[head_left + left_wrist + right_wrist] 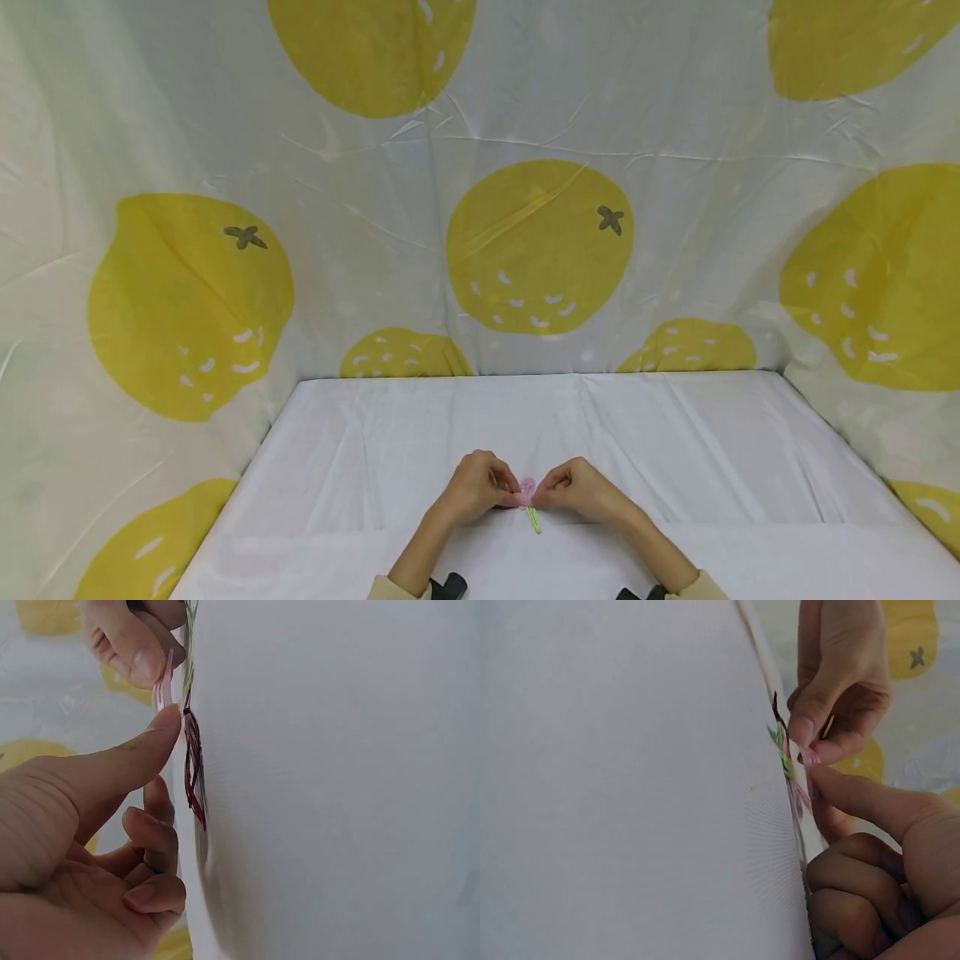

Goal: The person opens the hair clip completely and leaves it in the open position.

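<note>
The left grip point(482, 485) and right grip point(583, 492) pinch pink strands point(527, 485), green strands point(533, 520) adjoining, over white cloth point(375, 450).

We see one pink looped bundle point(527, 487) with green strands point(533, 520) (slightly slanted), pinched by the left hand point(480, 485) and the right hand point(582, 490).

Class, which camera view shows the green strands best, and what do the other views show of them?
The head view: the green strands look small there but stand out against the white cloth. The left wrist view is closer, but the top edge cuts them off. The right wrist view shows them nearly edge-on.
</note>
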Demonstrator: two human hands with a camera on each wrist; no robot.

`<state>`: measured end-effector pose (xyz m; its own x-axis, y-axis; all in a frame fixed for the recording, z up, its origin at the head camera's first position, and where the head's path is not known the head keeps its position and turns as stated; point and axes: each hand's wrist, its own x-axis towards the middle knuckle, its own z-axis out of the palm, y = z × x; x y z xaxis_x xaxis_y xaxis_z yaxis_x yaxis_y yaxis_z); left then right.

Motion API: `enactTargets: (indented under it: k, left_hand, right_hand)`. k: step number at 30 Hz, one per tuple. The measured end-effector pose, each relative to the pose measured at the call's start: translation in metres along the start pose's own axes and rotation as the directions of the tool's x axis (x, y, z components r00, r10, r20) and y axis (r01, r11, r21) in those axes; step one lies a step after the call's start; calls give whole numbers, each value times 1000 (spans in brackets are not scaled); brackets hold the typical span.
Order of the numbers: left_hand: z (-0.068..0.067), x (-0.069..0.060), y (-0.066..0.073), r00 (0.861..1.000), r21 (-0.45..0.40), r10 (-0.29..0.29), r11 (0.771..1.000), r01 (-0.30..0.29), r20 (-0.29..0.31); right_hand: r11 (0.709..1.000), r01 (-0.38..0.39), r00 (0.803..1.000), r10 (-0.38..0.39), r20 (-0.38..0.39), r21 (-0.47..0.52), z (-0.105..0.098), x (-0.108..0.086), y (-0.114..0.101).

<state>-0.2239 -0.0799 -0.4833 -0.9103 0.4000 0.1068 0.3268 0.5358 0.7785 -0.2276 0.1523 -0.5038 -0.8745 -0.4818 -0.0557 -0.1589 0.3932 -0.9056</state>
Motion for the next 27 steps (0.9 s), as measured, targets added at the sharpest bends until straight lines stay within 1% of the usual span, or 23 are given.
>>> enactTargets:
  k: [4,6,9,11,15,18,21,24,27]
  left_hand:
    - [-6,1,1,1000,-89,-21,996,22,13]
    - [-9,1,1,999,-112,-38,993,39,10]
    - [-11,2,1,999,-111,-43,993,40,-19]
    - [-11,3,0,998,-100,-37,994,32,-45]
    - [-11,5,1,995,-82,-18,997,10,-96]
    - [-11,6,1,994,-90,-3,996,-7,-113]
    - [-12,5,1,995,-110,-11,994,1,-95]
    - [-13,5,0,998,-133,-25,991,16,-66]
    - [-13,5,0,998,-152,-44,988,36,-46]
  right_hand:
    - [998,-33,999,33,-9,48,-1,1,-1]
    - [998,-35,999,36,-21,52,-3,1,-1]
    - [997,-45,998,47,-34,55,-6,2,-1]
    - [995,-69,997,71,-31,76,-7,1,-1]
    - [978,-127,992,128,3,165,-9,0,-1]
    - [960,-151,988,149,25,235,-9,-1,-1]
    - [943,-158,987,156,32,293,-10,-2,-1]
    - [934,-160,987,159,28,320,-11,-2,1]
    - [942,-156,986,164,-2,297,-11,-2,0]
